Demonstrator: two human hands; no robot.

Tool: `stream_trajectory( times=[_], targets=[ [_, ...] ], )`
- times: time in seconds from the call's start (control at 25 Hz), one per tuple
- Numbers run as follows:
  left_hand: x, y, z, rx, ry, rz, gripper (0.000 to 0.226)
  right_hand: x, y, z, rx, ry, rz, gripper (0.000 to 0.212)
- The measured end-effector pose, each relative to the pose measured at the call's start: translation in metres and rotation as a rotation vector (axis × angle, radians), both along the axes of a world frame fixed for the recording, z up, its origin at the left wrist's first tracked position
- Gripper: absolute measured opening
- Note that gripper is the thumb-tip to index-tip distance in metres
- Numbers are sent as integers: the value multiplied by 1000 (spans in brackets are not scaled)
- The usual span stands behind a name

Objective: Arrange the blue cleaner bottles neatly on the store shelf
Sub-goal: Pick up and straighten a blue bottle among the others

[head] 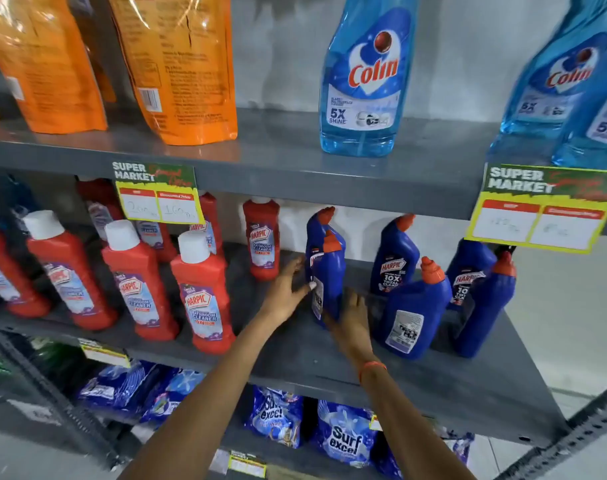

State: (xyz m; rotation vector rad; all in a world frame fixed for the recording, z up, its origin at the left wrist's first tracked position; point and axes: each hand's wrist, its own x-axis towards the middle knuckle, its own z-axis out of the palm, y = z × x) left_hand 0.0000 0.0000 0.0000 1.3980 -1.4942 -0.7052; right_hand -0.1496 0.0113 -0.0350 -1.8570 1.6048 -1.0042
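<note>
Several blue cleaner bottles with orange caps stand on the grey middle shelf [295,362]. The nearest blue bottle [329,271] stands upright, its back label facing left, with another blue bottle [321,223] right behind it. My left hand [288,289] presses its left side, thumb on the label. My right hand [352,322] holds its lower right side. Further right stand a front-facing blue bottle [394,258], a back-turned blue bottle [416,313], and two more blue bottles [484,303] near the shelf's right end.
Red bathroom cleaner bottles [201,296] fill the shelf's left half. Above, orange pouches [188,71] and light blue glass-cleaner bottles [364,81] stand on the upper shelf, with price tags [537,209] hanging from its edge. Blue detergent packs [343,441] lie on the lower shelf.
</note>
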Motion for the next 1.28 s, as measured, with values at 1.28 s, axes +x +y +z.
stream_trajectory(
  times=[1.28],
  targets=[
    [1, -4, 25, 235, 664, -345, 40, -24, -17, 4, 307, -498, 439, 44]
  ],
)
